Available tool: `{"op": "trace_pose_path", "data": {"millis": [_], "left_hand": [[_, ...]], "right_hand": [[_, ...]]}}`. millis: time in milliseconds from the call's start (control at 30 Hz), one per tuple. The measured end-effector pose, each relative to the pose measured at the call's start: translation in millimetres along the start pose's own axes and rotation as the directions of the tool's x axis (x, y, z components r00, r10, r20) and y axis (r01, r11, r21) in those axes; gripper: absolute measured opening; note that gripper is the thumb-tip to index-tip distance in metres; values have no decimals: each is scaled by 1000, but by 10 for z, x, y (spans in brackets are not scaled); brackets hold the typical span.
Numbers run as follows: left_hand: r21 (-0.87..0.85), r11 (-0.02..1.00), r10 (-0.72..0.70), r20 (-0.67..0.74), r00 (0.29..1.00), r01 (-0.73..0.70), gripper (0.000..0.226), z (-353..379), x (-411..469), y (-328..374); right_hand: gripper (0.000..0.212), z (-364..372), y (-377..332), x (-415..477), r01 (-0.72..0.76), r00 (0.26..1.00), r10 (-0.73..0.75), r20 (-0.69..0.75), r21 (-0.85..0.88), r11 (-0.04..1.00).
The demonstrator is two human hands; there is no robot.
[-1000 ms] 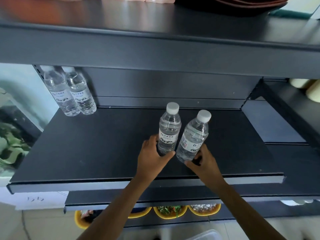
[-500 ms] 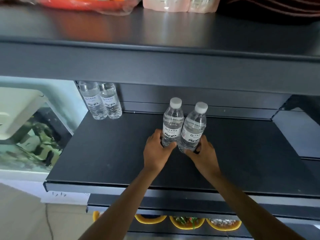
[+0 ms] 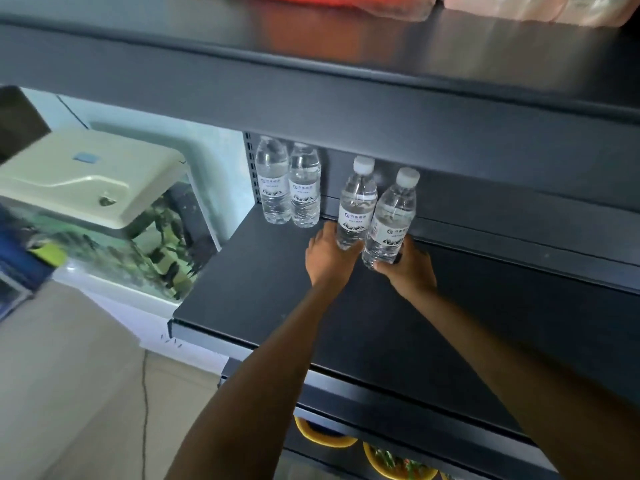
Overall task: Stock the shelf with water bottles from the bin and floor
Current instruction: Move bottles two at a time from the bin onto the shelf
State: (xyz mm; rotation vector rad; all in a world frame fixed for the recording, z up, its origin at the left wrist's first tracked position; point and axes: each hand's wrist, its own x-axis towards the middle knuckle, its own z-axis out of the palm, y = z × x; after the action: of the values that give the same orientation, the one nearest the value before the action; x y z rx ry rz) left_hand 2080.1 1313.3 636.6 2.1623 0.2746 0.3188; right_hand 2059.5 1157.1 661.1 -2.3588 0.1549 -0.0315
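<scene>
Fish tank: left of frame, glass-sided, greenish water with dark blurred shapes inside.
Tank lid: cream plastic hood, upper left.
Wall: pale, behind the tank.
Floor: beige, lower left.
Cable: thin dark line down the floor.
Light: soft, even.

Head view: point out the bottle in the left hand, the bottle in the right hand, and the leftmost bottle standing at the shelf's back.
Left-hand bottle (image 3: 358, 192), head view, clear body above label.
Right-hand bottle (image 3: 396, 206), head view, clear body above label.
Leftmost shelved bottle (image 3: 273, 183), head view, label.
</scene>
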Motion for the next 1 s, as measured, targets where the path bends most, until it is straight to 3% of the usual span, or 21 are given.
{"op": "trace_pose_path", "data": {"millis": [167, 367, 700, 1000], "left_hand": [[-20, 992, -121, -2, 993, 121, 56, -54, 270, -71], [-97, 974, -211, -35, 977, 207, 54, -6, 378, -114], [-24, 991, -131, -121, 984, 129, 47, 105, 357, -204], [-38, 990, -138, -150, 979, 133, 45, 138, 354, -198]], "right_hand": [[72, 116, -273, 258, 5, 998, -4, 57, -20, 1000], [57, 240, -406, 432, -9, 1000, 10, 22, -20, 1000], [79, 510, -188, 830, -34, 996, 39, -77, 62, 997], [74, 531, -331, 681, -11, 993, 18, -120, 60, 998]]}}
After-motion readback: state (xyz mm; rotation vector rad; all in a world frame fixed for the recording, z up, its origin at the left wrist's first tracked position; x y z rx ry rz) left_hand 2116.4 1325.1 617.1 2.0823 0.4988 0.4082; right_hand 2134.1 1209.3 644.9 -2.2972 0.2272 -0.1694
